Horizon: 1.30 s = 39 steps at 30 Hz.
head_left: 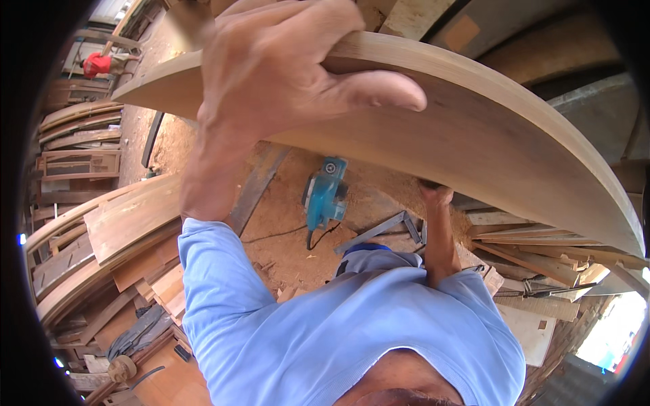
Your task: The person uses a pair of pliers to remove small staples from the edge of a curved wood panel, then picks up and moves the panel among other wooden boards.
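Observation:
A large curved wooden board point(440, 115) is held up in front of me, its rounded edge uppermost. My left hand point(264, 64) is closed over that edge, the thumb lying along the near face and the fingers mostly on the far side. Lower down, my right hand point(437, 194) grips the board's straight lower edge; its fingers are partly hidden behind the wood. Below the board, a teal electric planer point(327, 196) rests on the dusty ground with its cord trailing off, touched by neither hand.
Curved boards and planks point(135, 216) are stacked at the left, more timber strips point(535, 247) at the right. A metal carpenter's square point(386, 227) lies near the planer. Large panels point(542, 40) lean at the far right. Another person in red point(97, 64) is far left.

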### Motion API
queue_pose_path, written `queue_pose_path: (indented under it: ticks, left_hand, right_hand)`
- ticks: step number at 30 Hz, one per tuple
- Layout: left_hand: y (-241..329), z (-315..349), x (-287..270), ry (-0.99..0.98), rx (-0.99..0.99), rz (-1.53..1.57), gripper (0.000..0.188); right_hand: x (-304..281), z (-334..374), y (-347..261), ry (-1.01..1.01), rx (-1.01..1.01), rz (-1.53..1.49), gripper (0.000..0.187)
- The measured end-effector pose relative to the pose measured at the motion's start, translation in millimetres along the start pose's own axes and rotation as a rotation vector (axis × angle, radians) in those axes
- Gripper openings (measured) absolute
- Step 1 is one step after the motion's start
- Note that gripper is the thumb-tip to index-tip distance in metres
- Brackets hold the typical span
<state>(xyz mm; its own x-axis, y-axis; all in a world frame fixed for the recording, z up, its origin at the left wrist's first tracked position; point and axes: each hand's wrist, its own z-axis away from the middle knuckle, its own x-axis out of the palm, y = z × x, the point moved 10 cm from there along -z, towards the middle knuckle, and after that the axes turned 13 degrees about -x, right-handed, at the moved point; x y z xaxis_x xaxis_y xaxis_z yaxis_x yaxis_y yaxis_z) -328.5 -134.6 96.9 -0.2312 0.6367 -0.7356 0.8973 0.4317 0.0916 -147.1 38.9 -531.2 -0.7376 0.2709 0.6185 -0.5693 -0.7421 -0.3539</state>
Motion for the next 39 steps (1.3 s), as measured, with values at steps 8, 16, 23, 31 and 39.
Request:
queue_pose_path:
  ticks: [8,16,23,31,39]
  left_hand:
    - [-51.7,37.1,-26.0,0.116,0.016,-0.177,0.079]
    - [-103.7,71.2,-26.9,0.091,-0.018,-0.161,0.079]
    - [-116.4,59.0,-25.3,0.130,0.027,-0.167,0.076]
    - [-126.6,56.8,-10.3,0.204,-0.099,-0.167,0.067]
    - [-93.1,44.4,3.1,0.152,-0.037,-0.172,0.066]
  right_hand:
    - [82.5,-13.3,55.4,-0.389,0.093,-0.121,0.048]
    - [50.5,5.5,151.0,-0.061,0.250,-0.049,0.025]
    - [-7.2,-27.0,151.6,-0.598,0.666,0.258,0.038]
    - [314.7,304.6,-105.2,-1.632,-0.330,0.890,0.062]
    - [437.3,376.7,-146.4,-1.440,-1.800,1.939,0.057]
